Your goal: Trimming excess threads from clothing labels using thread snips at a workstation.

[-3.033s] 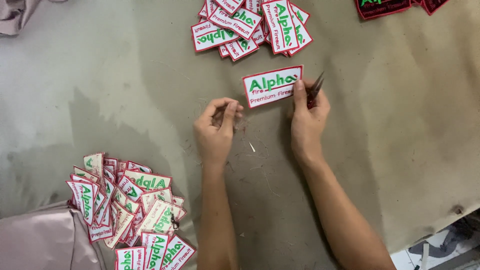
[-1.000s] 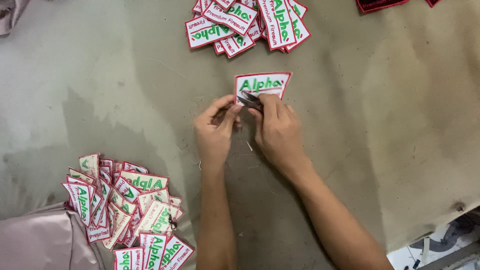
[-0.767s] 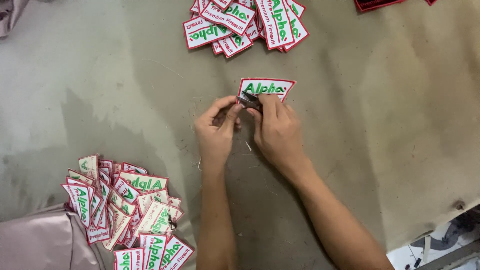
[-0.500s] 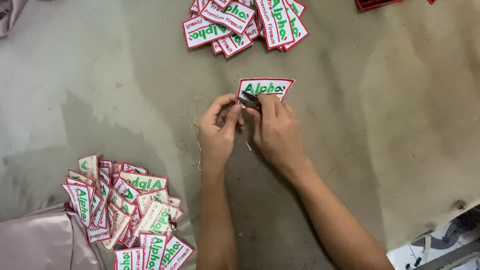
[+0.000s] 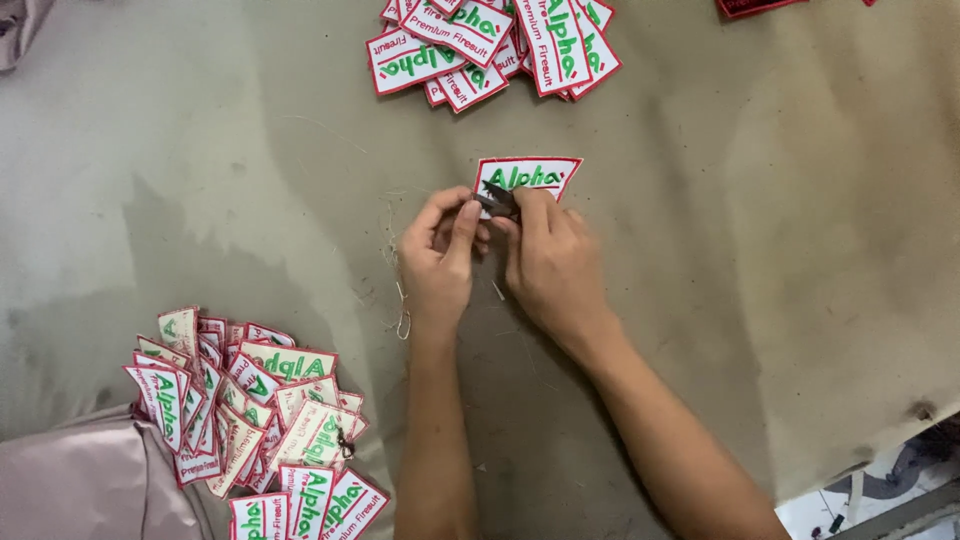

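Note:
A white embroidered patch (image 5: 528,175) with a red border and green lettering lies on the grey-green table cover (image 5: 760,230), half hidden under my hands. My right hand (image 5: 550,262) rests on the patch's near edge and grips a small dark thread snipper (image 5: 496,203), its tip at the patch's left corner. My left hand (image 5: 440,262) is right beside it, thumb and fingers pinched together at the snipper tip and the patch's edge; whether it pinches a thread is too small to tell.
A stack of similar patches (image 5: 490,45) lies at the top centre. A larger loose pile of patches (image 5: 250,410) sits at the lower left, beside pink fabric (image 5: 80,485). Loose thread ends (image 5: 395,270) lie left of my hands. The table edge (image 5: 860,470) runs at the lower right.
Three seconds ago my hands were apart with the patch lying flat between them. My right hand has since brought the snipper onto the patch's left edge and my left hand has closed in.

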